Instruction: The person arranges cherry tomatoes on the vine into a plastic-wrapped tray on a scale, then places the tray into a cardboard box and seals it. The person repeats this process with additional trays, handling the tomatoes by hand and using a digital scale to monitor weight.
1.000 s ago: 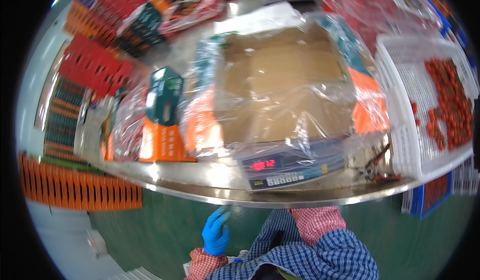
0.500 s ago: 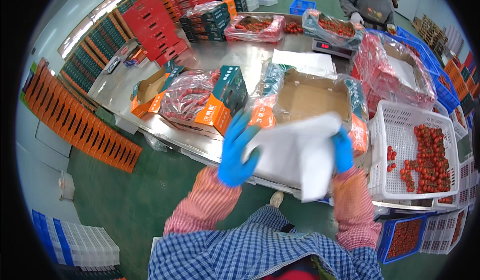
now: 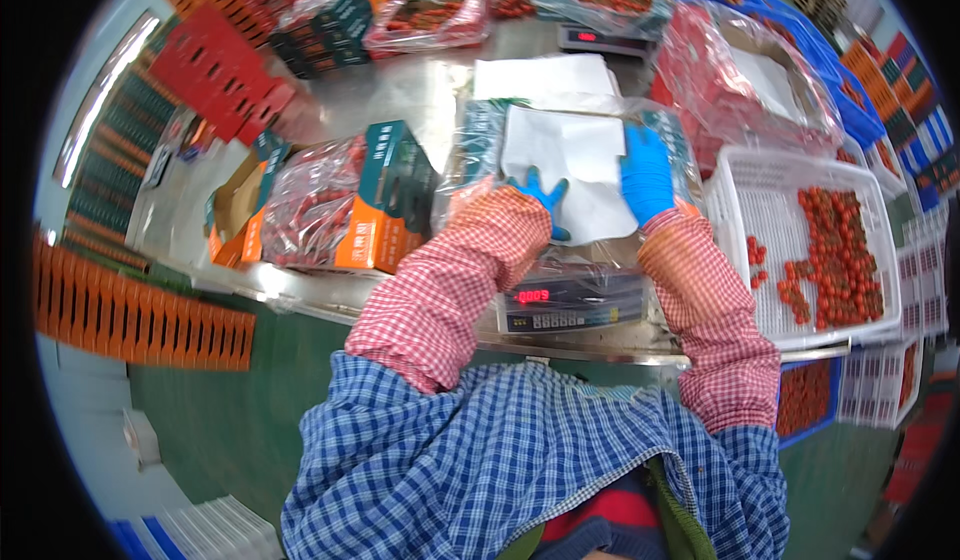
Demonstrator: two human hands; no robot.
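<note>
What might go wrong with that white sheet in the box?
The white sheet looks wavy between the left hand and right hand, so it might crease or sit crooked. The loose clear film near the hands might snag and shift it.

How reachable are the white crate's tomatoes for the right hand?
Probably yes: the open crate stands right of the box, tomatoes uncovered. The right hand, at the edge of the paper, need only clear the box wall.
</note>
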